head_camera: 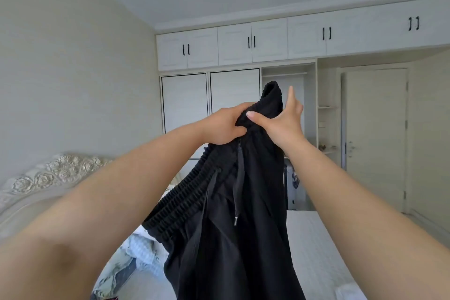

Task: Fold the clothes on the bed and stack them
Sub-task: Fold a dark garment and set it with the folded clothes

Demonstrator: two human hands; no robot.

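We hold the black pants [233, 214] up in the air above the bed [314, 246]. Our left hand [222, 124] grips the stretchy waistband tight. Our right hand [282, 122] pinches it just beside, thumb on the cloth, one finger pointing up. The legs hang down between our arms.

Two bare forearms reach into view from the bottom corners, with no sleeve, cuff or watch showing on either as far as the edges of the picture. The left hand [222, 124] and the right hand [283, 120] wear no gloves and no rings that can be made out. The right thumbnail is short and looks unpainted, though it is small and somewhat blurred. Nothing else of the person shows.
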